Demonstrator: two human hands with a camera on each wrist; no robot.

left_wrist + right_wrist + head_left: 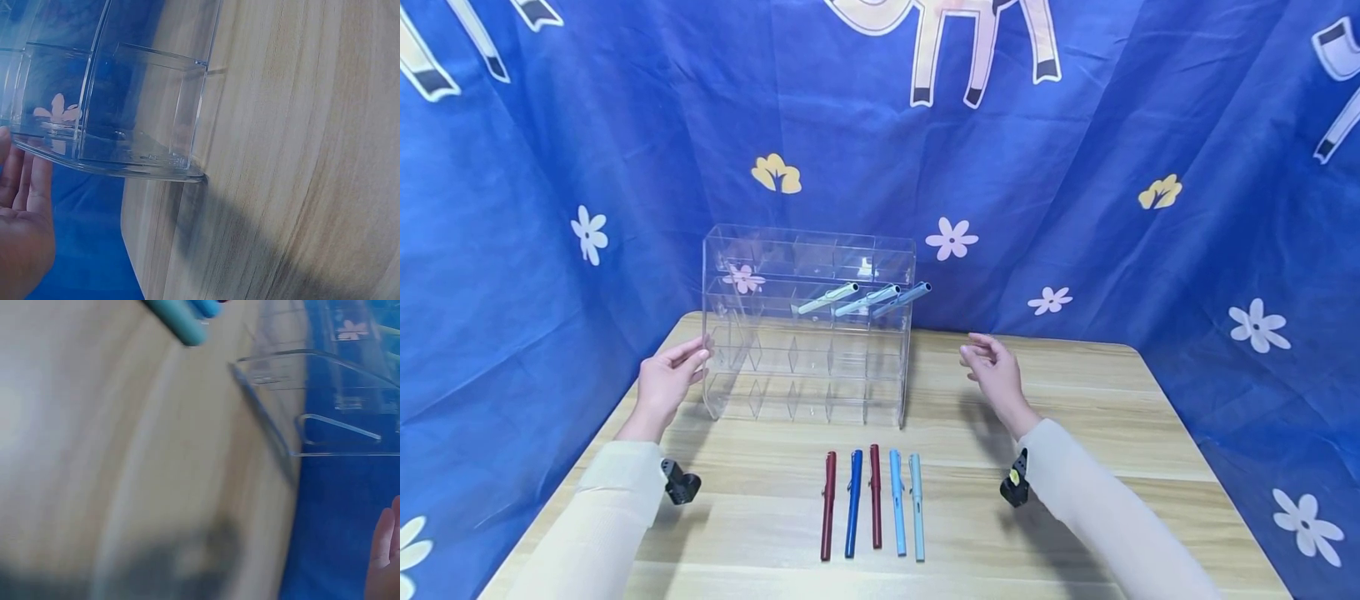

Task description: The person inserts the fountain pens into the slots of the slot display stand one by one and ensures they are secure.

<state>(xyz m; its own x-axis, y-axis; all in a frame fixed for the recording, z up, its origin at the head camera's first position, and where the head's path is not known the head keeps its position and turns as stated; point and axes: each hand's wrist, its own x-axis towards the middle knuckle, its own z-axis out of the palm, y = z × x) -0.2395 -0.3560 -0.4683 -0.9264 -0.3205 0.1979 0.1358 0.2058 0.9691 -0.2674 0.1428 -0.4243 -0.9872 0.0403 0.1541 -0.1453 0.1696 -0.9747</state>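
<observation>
Five pens lie side by side on the bench [760, 517], bottom centre of the frame, long axes running nearly up and down, clipped ends toward the top: a dark red pen [828, 508], a dark blue pen [853, 505], a second red pen [876, 498], a light blue pen [898, 505] and a pale teal pen [917, 508]. Above them stands the clear rack [811, 362], upright. In its second row from the top, right of centre, a mint pen [827, 298], a sky-blue pen [867, 300] and a grey-blue pen [902, 300] slant from lower left to upper right; the last pokes past the rack's right edge. The left hand [664, 379] pinches the rack's left edge. The right hand [997, 373], right of the rack, holds nothing, fingers loosely bent. The left wrist view shows the thumb and fingers meeting the panel's edge; the right wrist view shows the rack's angled side and blurred pen ends, while the head view gives whole pens.
</observation>
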